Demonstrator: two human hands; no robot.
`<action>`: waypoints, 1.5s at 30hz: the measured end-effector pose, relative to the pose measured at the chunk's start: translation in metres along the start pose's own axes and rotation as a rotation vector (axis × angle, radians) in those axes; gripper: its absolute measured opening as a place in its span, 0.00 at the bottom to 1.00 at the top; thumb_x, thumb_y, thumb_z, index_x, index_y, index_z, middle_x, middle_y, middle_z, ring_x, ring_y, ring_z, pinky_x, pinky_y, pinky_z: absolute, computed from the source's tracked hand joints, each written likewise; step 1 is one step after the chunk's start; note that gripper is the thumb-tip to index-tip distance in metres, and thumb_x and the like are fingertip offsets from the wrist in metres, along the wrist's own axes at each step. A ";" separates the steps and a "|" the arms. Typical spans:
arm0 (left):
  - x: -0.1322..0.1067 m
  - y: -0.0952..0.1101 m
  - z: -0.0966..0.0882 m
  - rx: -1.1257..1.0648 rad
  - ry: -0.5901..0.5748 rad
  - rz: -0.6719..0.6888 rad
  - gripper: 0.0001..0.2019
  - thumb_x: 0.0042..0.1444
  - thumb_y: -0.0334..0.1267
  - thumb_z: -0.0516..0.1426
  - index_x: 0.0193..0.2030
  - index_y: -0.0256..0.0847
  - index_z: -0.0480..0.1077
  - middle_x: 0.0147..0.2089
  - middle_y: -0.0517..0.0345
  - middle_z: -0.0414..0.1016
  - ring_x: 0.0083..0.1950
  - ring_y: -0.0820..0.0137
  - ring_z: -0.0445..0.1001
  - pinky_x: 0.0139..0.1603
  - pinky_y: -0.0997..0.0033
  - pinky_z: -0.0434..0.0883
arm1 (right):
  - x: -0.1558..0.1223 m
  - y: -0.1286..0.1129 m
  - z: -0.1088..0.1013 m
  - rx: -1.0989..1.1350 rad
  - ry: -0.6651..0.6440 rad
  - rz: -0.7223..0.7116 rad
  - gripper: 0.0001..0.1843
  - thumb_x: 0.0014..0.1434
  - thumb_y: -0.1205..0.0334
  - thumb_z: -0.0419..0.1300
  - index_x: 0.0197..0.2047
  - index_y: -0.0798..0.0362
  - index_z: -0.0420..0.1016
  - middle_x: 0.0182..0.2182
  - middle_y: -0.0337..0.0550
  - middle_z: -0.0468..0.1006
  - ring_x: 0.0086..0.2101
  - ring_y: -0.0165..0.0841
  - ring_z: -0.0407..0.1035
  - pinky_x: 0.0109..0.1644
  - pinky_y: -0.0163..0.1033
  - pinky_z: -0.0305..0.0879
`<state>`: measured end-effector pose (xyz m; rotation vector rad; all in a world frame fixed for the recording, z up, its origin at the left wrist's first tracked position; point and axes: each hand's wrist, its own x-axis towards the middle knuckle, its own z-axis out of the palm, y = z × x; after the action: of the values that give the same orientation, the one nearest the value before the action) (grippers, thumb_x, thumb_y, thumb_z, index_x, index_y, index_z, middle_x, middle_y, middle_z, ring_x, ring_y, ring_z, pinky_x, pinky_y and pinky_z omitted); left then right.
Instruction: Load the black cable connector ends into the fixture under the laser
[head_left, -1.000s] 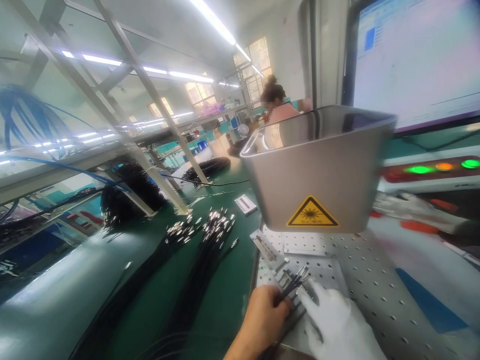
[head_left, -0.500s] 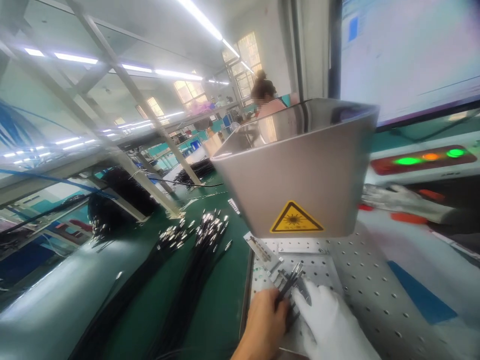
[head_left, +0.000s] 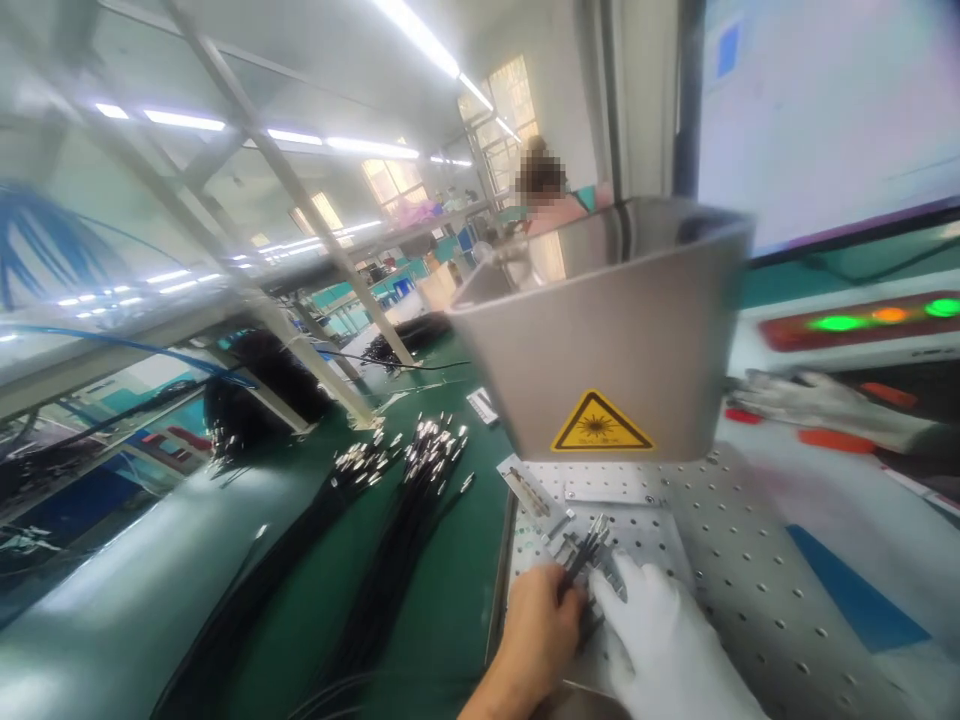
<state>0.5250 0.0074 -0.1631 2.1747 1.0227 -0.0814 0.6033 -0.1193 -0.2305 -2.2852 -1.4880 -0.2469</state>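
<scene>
My left hand [head_left: 541, 622], bare, is closed round a small bunch of black cables [head_left: 583, 562] with metal tips pointing up and away. Beside it on the right is my right hand [head_left: 667, 630] in a white glove. Its fingers are bent in against the bunch and a small metal fixture [head_left: 559, 535]; what they pinch is hidden. Both hands are low over a perforated metal plate [head_left: 750, 580], just in front of a steel guard [head_left: 600, 340] with a yellow laser warning sign [head_left: 602, 425].
Two long bundles of black cables [head_left: 390, 570] with metal ends lie on the green mat [head_left: 442, 620] at left. Right of the guard are a glove [head_left: 817, 395], a blue sheet [head_left: 855, 585] and a monitor [head_left: 825, 110]. A person [head_left: 551, 195] sits beyond the guard.
The whole view has shifted slightly, with the background further right and the hands a little higher in the picture. Both hands stay together at the fixture, the left still holding the cables.
</scene>
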 end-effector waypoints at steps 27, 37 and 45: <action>-0.012 -0.013 -0.025 0.092 0.076 -0.040 0.17 0.55 0.34 0.54 0.18 0.41 0.54 0.20 0.67 0.51 0.27 0.73 0.52 0.30 0.67 0.48 | 0.011 -0.012 -0.020 -0.066 -0.197 0.114 0.35 0.49 0.73 0.59 0.61 0.47 0.72 0.57 0.57 0.67 0.43 0.45 0.68 0.48 0.46 0.71; -0.005 -0.017 -0.027 0.157 0.043 -0.017 0.16 0.54 0.36 0.54 0.19 0.41 0.53 0.21 0.66 0.52 0.27 0.73 0.53 0.30 0.67 0.48 | 0.019 -0.003 -0.016 -0.036 -0.105 0.043 0.35 0.45 0.74 0.61 0.58 0.47 0.74 0.51 0.57 0.69 0.44 0.49 0.68 0.48 0.50 0.69; 0.005 -0.015 -0.025 0.021 -0.092 0.048 0.13 0.56 0.37 0.53 0.22 0.41 0.57 0.25 0.64 0.61 0.30 0.72 0.58 0.31 0.70 0.52 | 0.019 0.000 -0.008 0.037 -0.108 0.007 0.34 0.45 0.71 0.59 0.58 0.55 0.73 0.50 0.60 0.68 0.45 0.51 0.66 0.43 0.48 0.69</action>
<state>0.5121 0.0327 -0.1554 2.1917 0.9214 -0.1689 0.6121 -0.1067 -0.2167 -2.3070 -1.5229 -0.0950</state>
